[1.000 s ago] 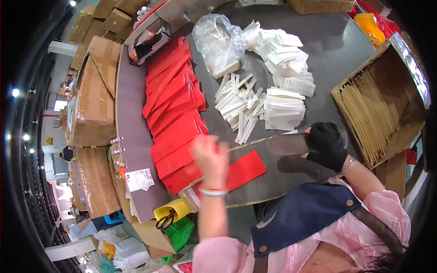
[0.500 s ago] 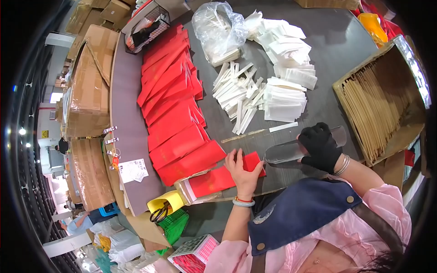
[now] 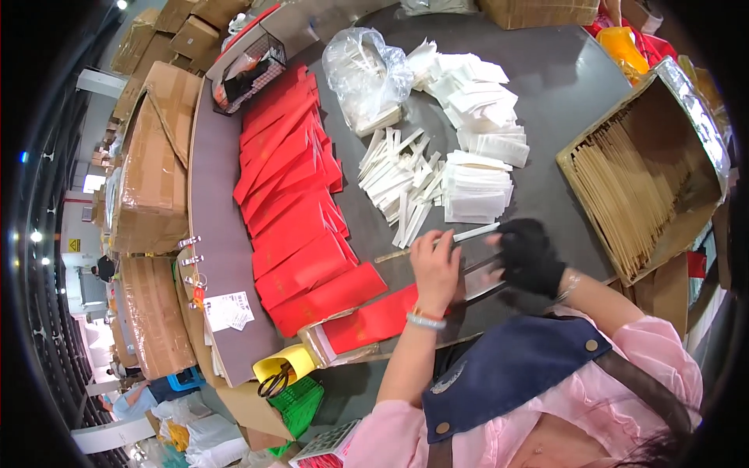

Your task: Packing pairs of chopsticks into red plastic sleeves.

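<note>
My left hand [image 3: 435, 269] is bare, its fingers loosely bent and apart. Its fingertips are at the left end of a thin white strip [image 3: 477, 231] lying on the dark table; no firm grip shows. My right hand [image 3: 529, 253], in a black fingerless glove, is beside the strip's right end. Motion smears its fingers. Below both hands lies a clear plastic piece [image 3: 482, 282], partly covered by them. A red paper envelope [image 3: 367, 321] rests near the table's front edge, its right end partly behind my left wrist.
Overlapping red envelopes [image 3: 300, 210] form a long row at left. Loose white strips [image 3: 398, 175], white paper stacks [image 3: 477, 191] and a plastic bag [image 3: 367, 74] lie ahead. A carton of brown cards [image 3: 624, 187] stands right. A yellow holder [image 3: 285, 365] with scissors hangs at the front edge.
My left hand has left the red envelope and moved up and right to the white strip. My right hand has come off the plastic piece, left toward the strip. The whole view has shifted slightly.
</note>
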Motion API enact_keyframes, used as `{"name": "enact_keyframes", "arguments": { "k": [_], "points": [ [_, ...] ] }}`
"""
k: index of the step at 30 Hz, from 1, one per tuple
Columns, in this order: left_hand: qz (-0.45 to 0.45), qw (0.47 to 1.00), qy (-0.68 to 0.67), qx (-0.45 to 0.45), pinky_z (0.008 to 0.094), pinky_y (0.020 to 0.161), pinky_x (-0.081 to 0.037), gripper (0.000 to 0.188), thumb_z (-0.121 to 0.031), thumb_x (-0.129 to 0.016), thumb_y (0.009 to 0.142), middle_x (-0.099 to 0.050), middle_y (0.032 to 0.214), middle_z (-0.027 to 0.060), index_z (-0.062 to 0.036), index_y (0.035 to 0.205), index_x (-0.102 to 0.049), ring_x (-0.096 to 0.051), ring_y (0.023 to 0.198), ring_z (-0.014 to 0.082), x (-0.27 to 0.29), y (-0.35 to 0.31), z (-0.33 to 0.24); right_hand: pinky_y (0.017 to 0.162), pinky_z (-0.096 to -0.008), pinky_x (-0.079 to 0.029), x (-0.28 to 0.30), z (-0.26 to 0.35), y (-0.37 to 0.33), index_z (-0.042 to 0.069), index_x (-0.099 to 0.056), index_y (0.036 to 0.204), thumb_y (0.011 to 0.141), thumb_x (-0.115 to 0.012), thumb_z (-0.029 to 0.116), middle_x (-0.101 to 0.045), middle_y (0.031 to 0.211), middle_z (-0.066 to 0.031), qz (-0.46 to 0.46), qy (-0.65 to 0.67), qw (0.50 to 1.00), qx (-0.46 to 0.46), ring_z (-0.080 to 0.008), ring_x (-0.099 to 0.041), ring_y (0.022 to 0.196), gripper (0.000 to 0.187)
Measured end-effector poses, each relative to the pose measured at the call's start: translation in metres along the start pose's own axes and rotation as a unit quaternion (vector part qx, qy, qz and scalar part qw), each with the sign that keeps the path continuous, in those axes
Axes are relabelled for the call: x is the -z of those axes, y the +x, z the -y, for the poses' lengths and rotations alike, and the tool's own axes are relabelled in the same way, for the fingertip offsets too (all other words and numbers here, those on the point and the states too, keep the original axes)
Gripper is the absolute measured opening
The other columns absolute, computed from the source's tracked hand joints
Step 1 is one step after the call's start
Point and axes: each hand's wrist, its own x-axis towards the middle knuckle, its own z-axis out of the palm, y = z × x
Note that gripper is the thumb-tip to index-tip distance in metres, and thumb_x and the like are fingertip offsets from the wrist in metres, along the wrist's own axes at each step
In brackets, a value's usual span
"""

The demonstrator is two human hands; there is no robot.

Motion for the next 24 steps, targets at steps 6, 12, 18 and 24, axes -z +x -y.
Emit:
{"name": "enact_keyframes", "arguments": {
  "k": [6,12,18,24],
  "points": [
    [0.082,0.991,0.031,-0.097,0.0428,0.077,-0.044,0.015,-0.008,-0.069,0.078,-0.060,0.091,0.0093,-0.0060,0.092,-0.064,-0.054,0.088,0.0315,-0.018,0.022,0.010,0.087,-0.0303,-0.048,0.116,-0.103,-0.096,0.003,-0.061,0.110,0.079,-0.070,0.004,-0.063,0.105,-0.0075,-0.280,-0.006,0.922,-0.267,-0.0197,-0.061,0.099,0.033],
    [0.021,0.991,-0.029,-0.130,0.0420,0.079,-0.046,0.011,-0.004,-0.067,0.080,-0.058,0.100,0.0122,-0.0036,0.090,-0.063,-0.055,0.093,0.0325,-0.018,0.033,0.008,0.089,-0.0380,-0.048,0.160,-0.173,-0.177,-0.001,-0.063,0.111,0.086,-0.062,0.018,-0.064,0.107,-0.0172,-0.176,-0.177,0.884,-0.395,-0.0332,-0.062,0.102,0.031],
    [-0.036,0.985,-0.003,-0.171,0.0410,0.088,-0.047,0.012,0.000,-0.068,0.080,-0.054,0.115,0.0161,-0.0004,0.091,-0.062,-0.054,0.103,0.0349,-0.023,0.055,0.001,0.091,-0.0395,-0.047,0.156,-0.183,-0.181,-0.001,-0.062,0.113,0.086,-0.059,0.017,-0.064,0.113,-0.0184,-0.190,-0.148,0.876,-0.418,-0.0349,-0.061,0.106,0.033],
    [-0.038,0.987,-0.022,-0.157,0.0407,0.089,-0.047,0.012,0.000,-0.069,0.079,-0.054,0.114,0.0156,-0.0014,0.090,-0.064,-0.054,0.104,0.0344,-0.035,0.052,0.007,0.100,-0.0407,-0.042,0.149,-0.192,-0.190,-0.003,-0.060,0.120,0.091,-0.052,0.023,-0.061,0.122,-0.0201,-0.166,-0.274,0.832,-0.454,-0.0352,-0.057,0.115,0.039]
  ]
}}
